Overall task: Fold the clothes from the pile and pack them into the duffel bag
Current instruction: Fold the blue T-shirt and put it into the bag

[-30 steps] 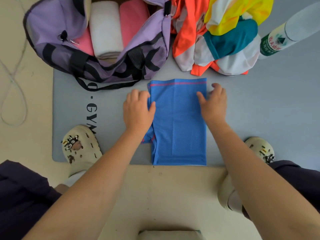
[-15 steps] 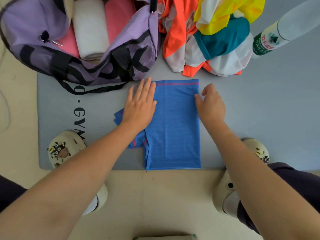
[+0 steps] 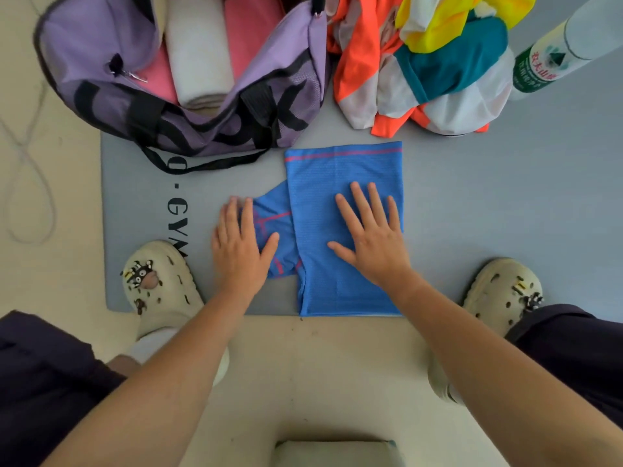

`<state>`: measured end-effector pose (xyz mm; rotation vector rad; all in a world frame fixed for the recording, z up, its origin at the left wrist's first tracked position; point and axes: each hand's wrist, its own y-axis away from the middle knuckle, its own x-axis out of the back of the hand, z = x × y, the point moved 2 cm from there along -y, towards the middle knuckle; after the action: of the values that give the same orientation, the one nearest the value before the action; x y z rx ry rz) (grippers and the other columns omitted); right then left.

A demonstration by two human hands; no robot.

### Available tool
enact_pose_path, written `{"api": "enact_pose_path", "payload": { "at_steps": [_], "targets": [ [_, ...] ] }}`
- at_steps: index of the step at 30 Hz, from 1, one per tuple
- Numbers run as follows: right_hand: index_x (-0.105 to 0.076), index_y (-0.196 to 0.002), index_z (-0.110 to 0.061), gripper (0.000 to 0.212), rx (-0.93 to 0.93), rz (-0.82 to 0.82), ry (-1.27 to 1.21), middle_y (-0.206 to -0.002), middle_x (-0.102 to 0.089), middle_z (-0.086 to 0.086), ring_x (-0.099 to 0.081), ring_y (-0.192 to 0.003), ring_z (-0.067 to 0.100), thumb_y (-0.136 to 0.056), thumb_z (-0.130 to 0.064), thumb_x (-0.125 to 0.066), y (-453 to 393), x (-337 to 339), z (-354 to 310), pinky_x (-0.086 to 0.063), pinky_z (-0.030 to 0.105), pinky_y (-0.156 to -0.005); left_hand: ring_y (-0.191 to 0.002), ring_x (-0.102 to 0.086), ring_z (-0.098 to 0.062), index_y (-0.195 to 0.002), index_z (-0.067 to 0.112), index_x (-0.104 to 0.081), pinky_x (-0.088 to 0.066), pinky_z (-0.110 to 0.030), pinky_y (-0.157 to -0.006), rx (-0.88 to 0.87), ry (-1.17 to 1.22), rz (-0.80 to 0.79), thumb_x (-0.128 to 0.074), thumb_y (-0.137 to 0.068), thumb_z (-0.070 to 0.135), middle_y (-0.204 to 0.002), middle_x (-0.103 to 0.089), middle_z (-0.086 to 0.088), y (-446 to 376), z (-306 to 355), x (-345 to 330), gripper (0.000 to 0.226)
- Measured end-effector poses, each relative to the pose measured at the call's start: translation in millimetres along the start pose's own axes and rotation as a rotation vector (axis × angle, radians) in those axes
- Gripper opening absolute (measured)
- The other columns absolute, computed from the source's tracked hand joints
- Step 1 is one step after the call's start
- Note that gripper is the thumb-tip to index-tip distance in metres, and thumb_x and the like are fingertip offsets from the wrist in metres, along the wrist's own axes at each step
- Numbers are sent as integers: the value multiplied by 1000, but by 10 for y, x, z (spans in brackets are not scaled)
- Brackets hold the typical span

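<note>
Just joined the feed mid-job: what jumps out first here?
The blue shirt, part folded at the centre of the grey mat, with the right hand flat on it and the left hand on its sleeve. Behind it, the open purple bag holds rolled clothes; a bright pile waits beside it.

A folded garment (image 3: 344, 230) lies on the mat (image 3: 505, 197) between the person's shoes, with the duffel bag (image 3: 188, 106) behind it to the left. The clothes pile (image 3: 421, 69) sits right of the bag, a bottle (image 3: 553, 55) right of the pile. Two rolled items lie inside the bag.
</note>
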<state>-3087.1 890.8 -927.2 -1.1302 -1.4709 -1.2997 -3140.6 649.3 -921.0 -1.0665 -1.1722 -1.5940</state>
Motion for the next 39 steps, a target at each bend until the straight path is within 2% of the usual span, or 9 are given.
{"api": "enact_pose_path", "payload": {
  "at_steps": [3,7,11,14,22,25,28,32,39],
  "targets": [
    [-19,-155,-22,81,96,22,-8,-162,-18,8,-15,-149,32,-92,-71,-33,-6,-20,-270,-20,55,-117,-112,-52,-37,-122,3,-54,-41,-46,-90,378,151,71,-65,-85,50,-120,-56,-19,65,37,129,62],
    [-12,-156,-19,93,73,-59,-15,-164,-9,9,-7,-151,30,-87,-78,-31,18,-62,-502,-16,54,-118,-94,-60,-34,-94,4,-62,-49,-45,-81,680,321,-99,-72,-76,56,-103,-62,-15,62,165,114,56],
    [-8,-157,-19,104,69,-89,-29,-164,-4,8,-1,-151,29,-79,-85,-31,9,-65,-491,-12,54,-119,-71,-59,-33,-67,4,-53,-50,-43,-67,635,638,-89,-77,-77,39,-80,-64,-19,-9,311,60,44],
    [-3,-157,-20,109,72,-117,-12,-164,-1,7,2,-151,29,-76,-88,-32,-7,-70,-481,-10,54,-120,-54,-46,-14,-63,11,-47,-40,-32,-57,609,842,-47,-78,-78,30,-59,-53,1,-55,382,52,38],
    [-4,-157,-21,110,83,-182,-59,-164,1,7,4,-151,29,-75,-87,-35,-18,39,-483,-6,53,-121,-76,-66,-24,-67,20,-63,-56,-42,-78,771,1039,-105,-74,-82,18,-74,-68,-1,-6,132,25,20],
    [-33,-150,-15,90,34,-122,-339,-161,-20,9,-11,-150,28,-81,-70,-55,-36,202,-444,-15,47,-120,-76,-69,-16,-78,28,-64,-57,-39,-74,613,996,-106,-69,-86,15,-77,-71,5,18,163,135,16],
    [-65,-113,-10,37,-205,77,-701,-123,-61,3,-53,-122,19,-91,-40,-63,-17,372,-287,-43,32,-98,-81,-69,-27,-95,25,-62,-57,-42,-74,399,975,-164,-61,-91,11,-88,-71,-9,-42,394,257,15],
    [-67,-87,-17,33,-668,-202,-1338,-80,-66,-4,-63,-61,5,-93,-47,-56,-54,377,-138,-52,28,-56,-62,-71,-24,-121,38,-51,-53,-28,-49,249,1061,-559,-58,-96,16,-87,-72,1,-144,775,334,34],
    [-55,-67,-13,27,-700,-275,-1046,-54,-59,-1,-53,-35,5,-83,-26,-73,-177,155,-138,-37,15,-40,-51,-61,-10,-96,19,-63,-44,-18,-43,455,897,-425,-60,-93,21,-83,-69,-6,-218,511,208,5]
  ]
}}
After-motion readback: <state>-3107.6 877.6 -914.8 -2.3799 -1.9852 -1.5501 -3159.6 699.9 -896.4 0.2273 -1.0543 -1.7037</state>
